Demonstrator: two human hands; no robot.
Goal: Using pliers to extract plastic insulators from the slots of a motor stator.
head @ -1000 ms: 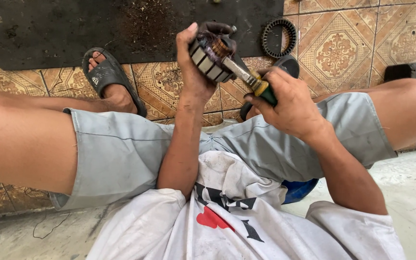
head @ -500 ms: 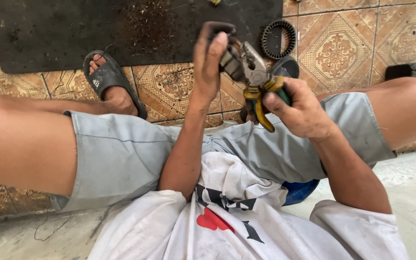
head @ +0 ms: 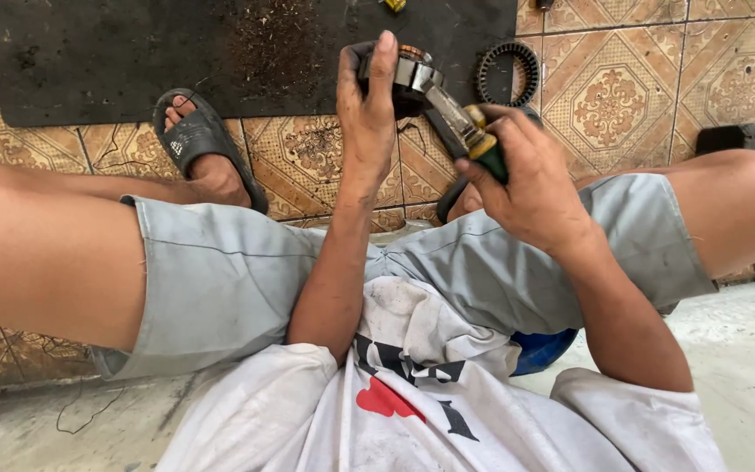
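My left hand (head: 369, 109) is raised in front of me and grips a round metal motor part (head: 408, 74), dark with a silvery band and copper windings at its top. My right hand (head: 530, 179) is closed around the yellow and green handles of a pair of pliers (head: 460, 122). The pliers' jaws point up and left and touch the motor part's lower right side. Most of the motor part is hidden behind my left fingers.
I sit low with knees apart over patterned floor tiles (head: 622, 96). A black mat (head: 176, 48) lies ahead, a toothed metal ring (head: 509, 74) at its right edge. My foot in a black sandal (head: 203, 144) rests left. A blue object (head: 539, 350) lies under my right thigh.
My left hand has turned the motor part and lifted it slightly. The pliers, seen spread half a second ago, are now closed again with their jaws against the part.
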